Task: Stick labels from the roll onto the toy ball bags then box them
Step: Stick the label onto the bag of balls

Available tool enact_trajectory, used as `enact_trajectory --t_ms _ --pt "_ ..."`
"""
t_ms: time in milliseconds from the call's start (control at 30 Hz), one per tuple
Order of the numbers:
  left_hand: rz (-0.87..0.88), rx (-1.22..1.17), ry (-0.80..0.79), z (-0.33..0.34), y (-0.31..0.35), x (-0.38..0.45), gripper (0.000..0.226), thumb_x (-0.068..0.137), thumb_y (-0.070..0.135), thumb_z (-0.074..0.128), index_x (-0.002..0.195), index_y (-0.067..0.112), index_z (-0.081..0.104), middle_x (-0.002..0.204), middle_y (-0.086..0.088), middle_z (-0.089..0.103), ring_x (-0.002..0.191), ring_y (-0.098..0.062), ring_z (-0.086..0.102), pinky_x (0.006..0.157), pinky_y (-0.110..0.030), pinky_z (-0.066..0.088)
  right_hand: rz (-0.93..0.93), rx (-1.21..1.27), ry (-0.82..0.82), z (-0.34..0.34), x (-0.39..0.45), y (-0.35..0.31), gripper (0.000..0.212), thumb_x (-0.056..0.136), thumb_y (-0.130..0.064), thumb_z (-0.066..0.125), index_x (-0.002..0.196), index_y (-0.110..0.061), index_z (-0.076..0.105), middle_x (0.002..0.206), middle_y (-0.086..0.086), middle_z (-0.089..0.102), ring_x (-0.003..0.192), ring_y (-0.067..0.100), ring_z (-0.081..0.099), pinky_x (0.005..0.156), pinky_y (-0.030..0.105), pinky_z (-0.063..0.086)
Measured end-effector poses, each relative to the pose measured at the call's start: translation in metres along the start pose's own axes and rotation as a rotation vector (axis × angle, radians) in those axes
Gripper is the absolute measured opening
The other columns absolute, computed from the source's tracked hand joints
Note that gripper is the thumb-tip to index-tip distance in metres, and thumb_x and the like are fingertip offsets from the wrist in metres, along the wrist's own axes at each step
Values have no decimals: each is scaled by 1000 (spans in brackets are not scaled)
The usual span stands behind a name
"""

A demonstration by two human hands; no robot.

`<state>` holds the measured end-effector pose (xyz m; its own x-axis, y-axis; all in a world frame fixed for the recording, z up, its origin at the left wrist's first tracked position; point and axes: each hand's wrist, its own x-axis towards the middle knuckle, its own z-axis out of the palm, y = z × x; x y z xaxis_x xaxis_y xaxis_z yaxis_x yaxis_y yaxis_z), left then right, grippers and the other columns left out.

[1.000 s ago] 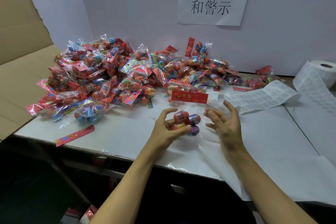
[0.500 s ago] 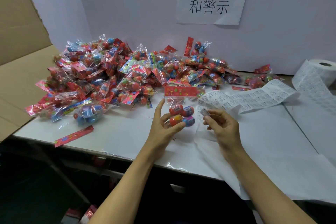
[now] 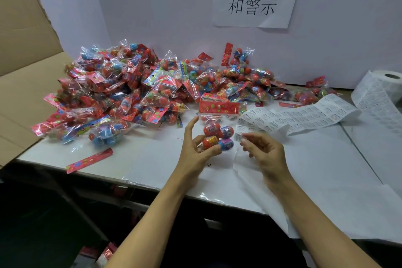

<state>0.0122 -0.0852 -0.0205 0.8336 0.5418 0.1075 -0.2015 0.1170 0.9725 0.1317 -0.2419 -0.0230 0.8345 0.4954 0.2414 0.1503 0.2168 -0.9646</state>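
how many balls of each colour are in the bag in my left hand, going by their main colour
Bag gripped by the left hand, balls that show:
red-orange balls: 2
blue balls: 2
total: 4
The right hand pinches 1 label beside the bag.

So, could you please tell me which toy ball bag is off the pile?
The bag held in the left hand, red header upward; the rest lie heaped.
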Motion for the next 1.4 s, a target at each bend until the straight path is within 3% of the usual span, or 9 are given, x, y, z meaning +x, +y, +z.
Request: enact_trajectory --t_ms 100,200,367,433,600,767,1033,1267,1400 --pt "21 22 3 0 -1 0 97 76 13 86 129 77 36 130 -13 67 112 -29 72 107 -54 51 28 -4 -6 0 0 0 26 84 -4 78 103 -20 71 79 -7 74 73 7 69 66 15 52" --pt "42 14 -12 0 -2 1 95 79 13 82 137 72 36 135 -16 62 115 -31 70 102 -51 55 24 6 -12 0 -1 -3 21 81 -3 80 96 -14 70 78 -1 75 70 11 69 64 15 51" --pt "96 70 -113 2 -3 1 41 92 7 71 128 26 71 130 -6 71 120 -27 68 106 -49 52 8 21 -53 2 -3 -7 17 80 -2 80 83 -18 79 78 6 77 66 11 69 63 14 51" --pt "95 106 -118 1 -2 0 37 93 -1 69 124 18 73 130 -6 71 120 -27 68 107 -45 51 17 28 -60 3 -4 -7 14 76 -8 82 83 -20 81 79 6 77 67 11 69 65 16 53" --pt "77 163 -107 2 2 -3 44 90 -7 72 129 13 70 134 -7 68 118 -22 69 103 -39 54 25 -26 -59 2 -5 -6 31 67 -22 87 94 -16 72 78 9 76 69 17 71 69 22 56" --pt "83 181 -134 4 5 -4 47 87 -8 73 129 14 70 131 -2 70 115 -14 69 94 -24 55 -7 -122 -62 4 -6 -4 36 75 -18 87 103 -24 64 79 9 76 76 22 71 79 44 56" --pt "117 206 -152 4 7 -6 44 89 1 76 122 30 73 123 25 70 113 -1 67 87 -13 52 -48 -185 -113 7 -9 -5 46 79 -13 85 112 -25 55 79 9 74 69 25 60 70 40 48" --pt "123 250 -125 3 4 -4 39 88 9 80 125 21 74 129 2 69 115 -8 67 93 -21 54 -58 -199 -106 8 -10 -6 45 80 -11 84 111 -24 55 78 10 74 68 26 59 70 42 46" --pt "129 270 -135 2 3 -3 39 89 9 80 126 19 73 129 1 68 115 -7 67 92 -19 53 -72 -223 -109 9 -11 -7 44 80 -13 84 111 -25 55 78 9 74 68 36 61 71 51 49"
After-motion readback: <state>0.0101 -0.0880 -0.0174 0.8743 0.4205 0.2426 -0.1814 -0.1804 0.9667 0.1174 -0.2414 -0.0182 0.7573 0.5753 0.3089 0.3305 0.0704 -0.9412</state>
